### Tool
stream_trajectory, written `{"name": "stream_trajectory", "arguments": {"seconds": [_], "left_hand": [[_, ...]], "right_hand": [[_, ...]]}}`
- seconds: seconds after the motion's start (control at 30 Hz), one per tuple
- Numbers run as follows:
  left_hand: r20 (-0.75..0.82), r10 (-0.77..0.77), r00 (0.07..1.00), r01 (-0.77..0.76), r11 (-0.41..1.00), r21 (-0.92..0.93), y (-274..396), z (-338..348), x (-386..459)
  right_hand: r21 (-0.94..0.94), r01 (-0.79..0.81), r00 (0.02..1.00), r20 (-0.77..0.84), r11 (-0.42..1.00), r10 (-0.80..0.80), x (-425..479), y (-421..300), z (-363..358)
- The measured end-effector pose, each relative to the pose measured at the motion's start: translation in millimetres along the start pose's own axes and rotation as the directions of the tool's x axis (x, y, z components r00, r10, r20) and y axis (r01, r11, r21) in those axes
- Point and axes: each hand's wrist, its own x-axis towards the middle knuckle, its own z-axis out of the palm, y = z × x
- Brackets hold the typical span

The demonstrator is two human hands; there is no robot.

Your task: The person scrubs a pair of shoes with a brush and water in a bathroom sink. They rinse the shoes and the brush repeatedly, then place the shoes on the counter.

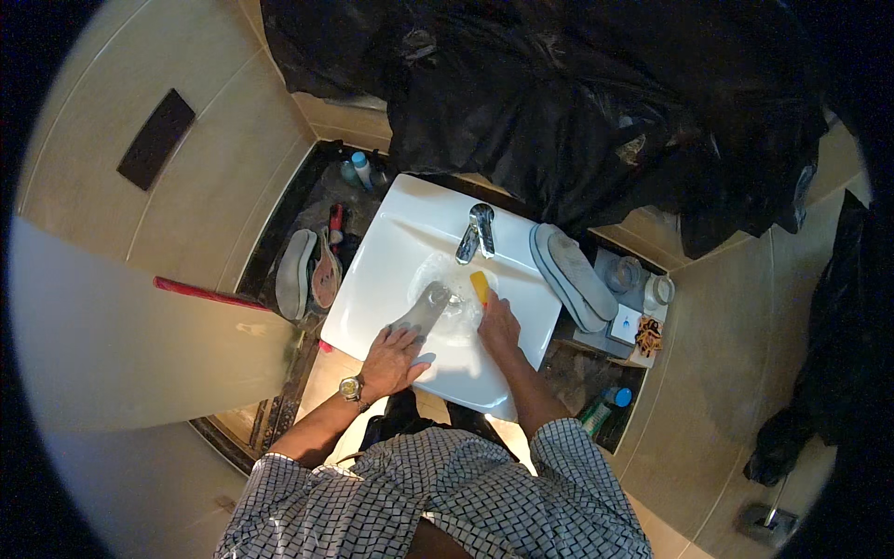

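Observation:
In the white washbasin (363, 307), a grey shoe insole (422, 307) lies tilted toward the drain. My left hand (394, 360), a wristwatch above it, grips the near end of this insole with the fingers over it. Farther right, my right hand (499, 325) is closed around a small yellow object (479, 285) that shows a little red; most of it is hidden, so its kind is unclear. Wet, foamy-looking patches surround the drain. A chrome faucet (477, 234) stands just beyond both hands.
Grey insoles (573, 276) rest on the basin's right rim. Left of it lie another grey insole (295, 274), a pinkish insole (325, 272) and a red-handled tool (336, 222). Glass jars (624, 274) and a blue-capped bottle (605, 411) stand right. Black plastic sheeting (601, 105) hangs behind.

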Motion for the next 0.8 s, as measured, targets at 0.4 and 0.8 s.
{"name": "stream_trajectory", "arguments": {"seconds": [0.4, 0.8], "left_hand": [[0.047, -0.024, 0.999, 0.027, 0.997, -0.074, -23, 16, -32], [0.134, 0.085, 0.987, -0.066, 0.988, -0.136, -46, 5, -50]], "right_hand": [[0.241, 0.298, 0.922, 0.177, 0.924, -0.344, -71, -63, 27], [0.051, 0.350, 0.927, 0.123, 0.935, -0.354, -44, -48, 52]]}}
